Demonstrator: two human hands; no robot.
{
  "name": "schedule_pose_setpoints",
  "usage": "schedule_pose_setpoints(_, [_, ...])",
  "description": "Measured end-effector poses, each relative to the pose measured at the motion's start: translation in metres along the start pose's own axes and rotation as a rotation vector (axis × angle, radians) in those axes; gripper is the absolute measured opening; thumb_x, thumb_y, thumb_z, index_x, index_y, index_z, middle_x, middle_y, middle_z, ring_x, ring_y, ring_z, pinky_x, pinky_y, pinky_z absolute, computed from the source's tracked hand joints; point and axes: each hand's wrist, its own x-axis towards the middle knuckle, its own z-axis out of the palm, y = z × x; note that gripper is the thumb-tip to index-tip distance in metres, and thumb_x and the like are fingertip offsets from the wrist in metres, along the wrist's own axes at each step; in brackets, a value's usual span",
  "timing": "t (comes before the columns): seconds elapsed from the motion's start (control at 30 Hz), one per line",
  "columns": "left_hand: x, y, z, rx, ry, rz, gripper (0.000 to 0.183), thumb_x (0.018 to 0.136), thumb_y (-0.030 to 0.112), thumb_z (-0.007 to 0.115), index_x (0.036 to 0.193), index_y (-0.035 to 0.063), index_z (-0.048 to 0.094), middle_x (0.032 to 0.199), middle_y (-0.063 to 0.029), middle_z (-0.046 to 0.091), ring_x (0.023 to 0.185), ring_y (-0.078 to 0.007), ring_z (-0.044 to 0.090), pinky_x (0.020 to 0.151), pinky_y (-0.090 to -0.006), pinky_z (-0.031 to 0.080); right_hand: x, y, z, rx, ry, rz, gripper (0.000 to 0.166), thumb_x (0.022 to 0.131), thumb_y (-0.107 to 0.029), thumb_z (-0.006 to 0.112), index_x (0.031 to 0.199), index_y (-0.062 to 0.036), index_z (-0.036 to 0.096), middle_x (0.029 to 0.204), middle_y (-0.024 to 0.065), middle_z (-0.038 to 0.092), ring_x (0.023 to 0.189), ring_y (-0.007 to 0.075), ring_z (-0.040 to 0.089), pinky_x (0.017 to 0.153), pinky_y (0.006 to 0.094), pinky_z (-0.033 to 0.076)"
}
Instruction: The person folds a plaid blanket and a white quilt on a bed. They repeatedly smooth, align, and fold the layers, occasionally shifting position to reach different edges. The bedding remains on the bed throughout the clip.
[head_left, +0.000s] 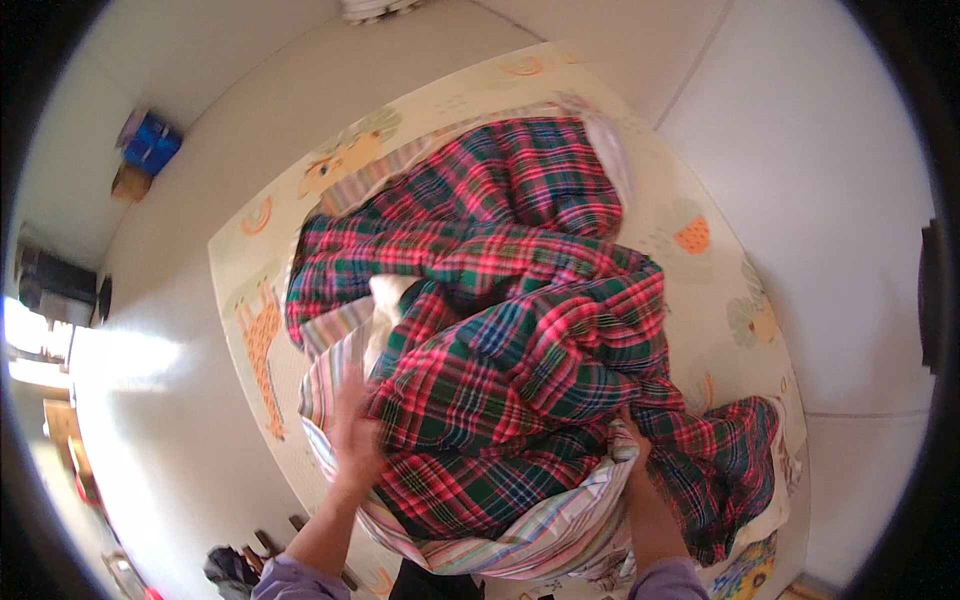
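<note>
A thick red and green plaid quilt (480, 382) lies bunched in heavy folds on a patterned play mat (720, 300). Striped fabric (517, 544) wraps around its near edge and shows again along the left side. My left hand (356, 442), blurred, rests against the left side of the bundle with fingers pointing away from me and the thumb spread. On the opposite side my right hand (636, 446) grips a bunched edge of the striped fabric; its fingers are partly hidden by the folds. White cloth (386, 307) peeks out between the plaid folds.
A blue box (152, 144) and a brown box (131, 182) stand on the floor at the far left. Dark items (232, 566) lie near the mat's lower left side. A sunflower-print cloth (750, 570) shows at lower right. Pale floor surrounds the mat.
</note>
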Motion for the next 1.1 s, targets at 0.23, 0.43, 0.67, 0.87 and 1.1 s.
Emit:
schedule_pose_setpoints(0.23, [0.024, 0.009, 0.113, 0.387, -0.453, 0.257, 0.05, 0.077, 0.028, 0.051, 0.124, 0.0172, 0.041, 0.134, -0.0153, 0.025, 0.126, -0.0337, 0.017, 0.098, -0.0544, 0.012, -0.002, 0.061, 0.076, 2.988, -0.702, 0.233, 0.062, 0.071, -0.031, 0.051, 0.129, -0.0247, 0.031, 0.087, 0.0122, 0.057, 0.056, 0.0278, 0.056, 0.046, 0.0377, 0.045])
schedule_pose_setpoints(0.43, [0.036, -0.029, 0.147, 0.385, -0.441, 0.295, 0.047, 0.076, 0.026, 0.046, 0.123, 0.0172, 0.042, 0.134, -0.015, 0.025, 0.126, -0.0344, 0.017, 0.098, -0.0539, 0.012, 0.003, 0.074, 0.089, 3.003, -0.736, 0.323, 0.055, 0.072, -0.031, 0.052, 0.125, -0.0242, 0.038, 0.084, 0.014, 0.057, 0.06, 0.0305, 0.057, 0.047, 0.0393, 0.046])
schedule_pose_setpoints(0.67, [0.038, -0.032, 0.157, 0.41, -0.417, 0.334, 0.047, 0.076, 0.025, 0.045, 0.122, 0.0159, 0.043, 0.134, -0.0153, 0.025, 0.126, -0.0343, 0.017, 0.098, -0.0532, 0.012, 0.0, 0.077, 0.094, 3.037, -0.782, 0.305, 0.054, 0.077, -0.029, 0.049, 0.129, -0.0272, 0.032, 0.077, 0.0139, 0.054, 0.056, 0.0301, 0.056, 0.048, 0.0413, 0.046])
schedule_pose_setpoints(0.87, [0.036, -0.043, 0.162, 0.382, -0.362, 0.353, 0.044, 0.075, 0.025, 0.046, 0.118, 0.0156, 0.047, 0.132, -0.0155, 0.029, 0.125, -0.0344, 0.019, 0.097, -0.0526, 0.014, -0.003, 0.078, 0.096, 3.066, -0.761, 0.302, 0.053, 0.076, -0.026, 0.049, 0.127, -0.0266, 0.034, 0.077, 0.0135, 0.054, 0.057, 0.0313, 0.055, 0.049, 0.0412, 0.046])
schedule_pose_setpoints(1.1, [0.035, -0.048, 0.169, 0.42, -0.37, 0.346, 0.041, 0.073, 0.027, 0.051, 0.113, 0.0157, 0.051, 0.129, -0.0135, 0.034, 0.124, -0.0336, 0.023, 0.096, -0.0531, 0.017, -0.01, 0.069, 0.081, 3.019, -0.729, 0.316, 0.056, 0.069, -0.032, 0.056, 0.122, -0.0213, 0.042, 0.074, 0.0112, 0.053, 0.053, 0.0282, 0.055, 0.045, 0.04, 0.043])
